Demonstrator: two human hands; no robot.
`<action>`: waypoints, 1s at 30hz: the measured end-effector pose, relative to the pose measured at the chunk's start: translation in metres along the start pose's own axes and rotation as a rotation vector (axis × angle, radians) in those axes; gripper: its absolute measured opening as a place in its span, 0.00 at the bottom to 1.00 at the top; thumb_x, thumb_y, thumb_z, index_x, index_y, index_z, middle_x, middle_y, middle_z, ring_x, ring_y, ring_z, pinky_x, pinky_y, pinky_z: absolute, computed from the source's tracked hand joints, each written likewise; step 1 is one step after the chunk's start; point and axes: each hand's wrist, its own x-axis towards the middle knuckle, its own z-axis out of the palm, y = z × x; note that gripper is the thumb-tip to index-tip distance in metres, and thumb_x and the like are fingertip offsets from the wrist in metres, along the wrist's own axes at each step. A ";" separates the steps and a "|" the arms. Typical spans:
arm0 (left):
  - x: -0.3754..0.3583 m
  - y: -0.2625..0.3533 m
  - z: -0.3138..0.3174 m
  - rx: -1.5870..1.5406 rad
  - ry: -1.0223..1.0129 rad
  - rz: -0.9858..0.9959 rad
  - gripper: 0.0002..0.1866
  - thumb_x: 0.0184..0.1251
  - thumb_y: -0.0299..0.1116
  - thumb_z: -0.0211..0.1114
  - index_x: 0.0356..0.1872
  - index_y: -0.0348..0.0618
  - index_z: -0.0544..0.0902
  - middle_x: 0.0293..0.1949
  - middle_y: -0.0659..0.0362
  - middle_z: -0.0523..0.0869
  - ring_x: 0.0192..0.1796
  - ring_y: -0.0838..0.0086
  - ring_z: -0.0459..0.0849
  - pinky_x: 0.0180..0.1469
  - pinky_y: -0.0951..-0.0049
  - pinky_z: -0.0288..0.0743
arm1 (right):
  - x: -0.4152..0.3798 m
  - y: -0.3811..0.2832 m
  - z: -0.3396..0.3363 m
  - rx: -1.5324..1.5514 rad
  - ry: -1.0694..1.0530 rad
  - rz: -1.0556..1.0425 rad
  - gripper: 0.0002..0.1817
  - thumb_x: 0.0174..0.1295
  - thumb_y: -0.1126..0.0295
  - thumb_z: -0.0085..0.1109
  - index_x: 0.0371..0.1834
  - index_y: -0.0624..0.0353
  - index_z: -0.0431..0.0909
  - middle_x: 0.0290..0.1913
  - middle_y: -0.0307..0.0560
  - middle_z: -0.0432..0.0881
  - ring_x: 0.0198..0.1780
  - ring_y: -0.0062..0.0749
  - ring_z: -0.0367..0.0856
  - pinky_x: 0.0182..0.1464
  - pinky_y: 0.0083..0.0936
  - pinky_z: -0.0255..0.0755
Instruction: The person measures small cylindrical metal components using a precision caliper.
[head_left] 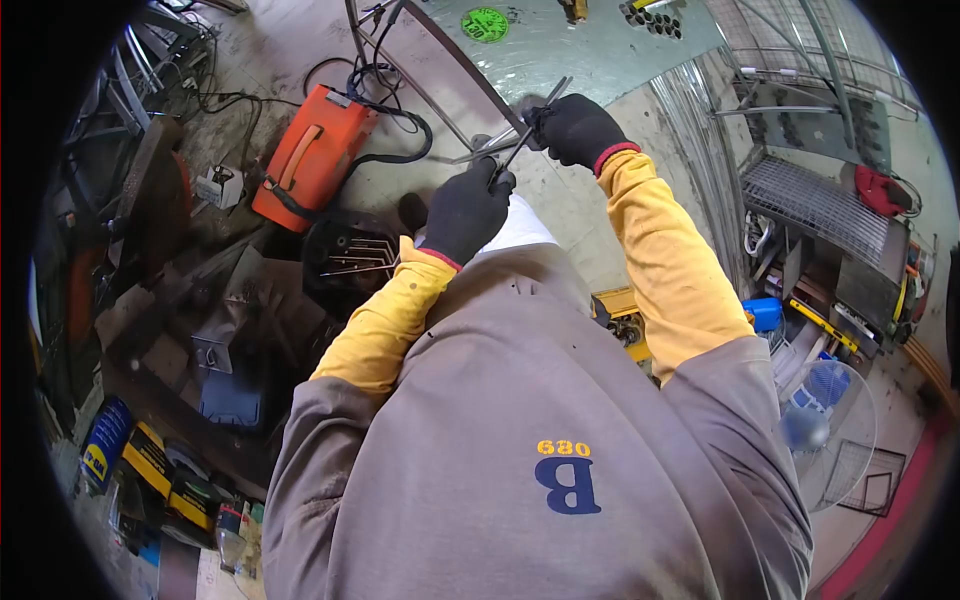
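My left hand, in a black glove with a red cuff, is closed around the lower end of a thin dark rod. The rod slants up and right towards my right hand, gloved the same way. That hand is closed on a narrow grey metal piece, whose end sticks out above the fingers. The two pieces meet or overlap in front of the right fingers, and I cannot tell whether they are joined. Both hands are held in front of my body, near the edge of a sheet-topped table.
An orange machine with black cables stands on the floor at the left. Several short tubes lie on the table. Long metal bars and a metal grating are at the right. A fan stands lower right.
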 end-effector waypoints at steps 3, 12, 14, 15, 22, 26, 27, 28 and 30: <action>0.023 0.000 0.001 0.111 0.108 0.140 0.13 0.74 0.45 0.64 0.45 0.48 0.86 0.34 0.44 0.90 0.39 0.43 0.90 0.42 0.43 0.81 | 0.012 -0.002 0.002 -0.441 -0.007 -0.169 0.17 0.69 0.59 0.57 0.37 0.60 0.91 0.33 0.56 0.91 0.33 0.46 0.91 0.43 0.41 0.83; -0.003 -0.001 0.013 -0.001 0.126 0.071 0.11 0.75 0.43 0.65 0.44 0.47 0.86 0.36 0.45 0.90 0.40 0.45 0.90 0.41 0.45 0.80 | 0.012 -0.008 -0.003 -0.790 -0.060 -0.302 0.09 0.58 0.69 0.68 0.41 0.56 0.91 0.44 0.60 0.91 0.47 0.56 0.91 0.50 0.45 0.84; 0.002 0.000 0.005 0.054 0.118 0.101 0.11 0.75 0.43 0.65 0.43 0.47 0.85 0.35 0.45 0.90 0.40 0.45 0.90 0.40 0.45 0.80 | 0.012 -0.011 -0.002 -0.487 -0.088 -0.080 0.10 0.58 0.69 0.68 0.42 0.55 0.92 0.43 0.60 0.91 0.45 0.56 0.91 0.50 0.45 0.84; 0.009 0.001 0.000 0.109 0.118 0.129 0.11 0.75 0.43 0.65 0.43 0.46 0.85 0.35 0.45 0.89 0.40 0.45 0.90 0.40 0.45 0.80 | 0.015 -0.008 -0.002 -0.488 -0.088 -0.082 0.10 0.58 0.69 0.68 0.42 0.55 0.92 0.43 0.60 0.91 0.45 0.56 0.91 0.50 0.45 0.84; 0.046 0.016 0.002 0.113 0.121 0.167 0.10 0.74 0.42 0.64 0.44 0.48 0.86 0.35 0.48 0.91 0.39 0.48 0.90 0.41 0.48 0.82 | 0.017 -0.005 0.001 -0.478 0.042 -0.156 0.16 0.67 0.54 0.64 0.34 0.52 0.93 0.35 0.57 0.91 0.39 0.52 0.91 0.43 0.40 0.82; 0.053 0.013 0.002 0.047 0.109 0.104 0.13 0.75 0.44 0.62 0.46 0.49 0.87 0.38 0.46 0.92 0.42 0.45 0.90 0.44 0.47 0.82 | -0.008 -0.009 -0.003 -0.144 0.119 -0.090 0.26 0.72 0.47 0.62 0.34 0.62 0.92 0.27 0.50 0.90 0.22 0.37 0.85 0.31 0.33 0.80; 0.055 0.012 0.000 0.020 0.072 0.088 0.14 0.75 0.45 0.61 0.48 0.49 0.87 0.39 0.46 0.92 0.43 0.45 0.90 0.45 0.46 0.81 | -0.019 -0.013 -0.005 0.068 0.084 -0.004 0.25 0.72 0.49 0.61 0.33 0.62 0.92 0.25 0.49 0.89 0.22 0.35 0.85 0.29 0.30 0.78; 0.055 0.011 -0.002 -0.010 0.033 0.073 0.15 0.75 0.46 0.61 0.49 0.50 0.88 0.40 0.45 0.92 0.45 0.44 0.90 0.47 0.46 0.81 | -0.017 -0.009 -0.005 0.038 0.081 -0.036 0.24 0.72 0.51 0.61 0.32 0.62 0.91 0.25 0.49 0.88 0.21 0.34 0.84 0.28 0.28 0.78; 0.055 0.013 -0.005 -0.024 0.031 0.058 0.15 0.76 0.46 0.60 0.50 0.50 0.88 0.41 0.45 0.92 0.46 0.44 0.89 0.48 0.46 0.81 | -0.012 0.000 0.002 0.008 0.082 -0.062 0.22 0.72 0.53 0.61 0.32 0.62 0.91 0.24 0.49 0.88 0.21 0.33 0.84 0.27 0.27 0.77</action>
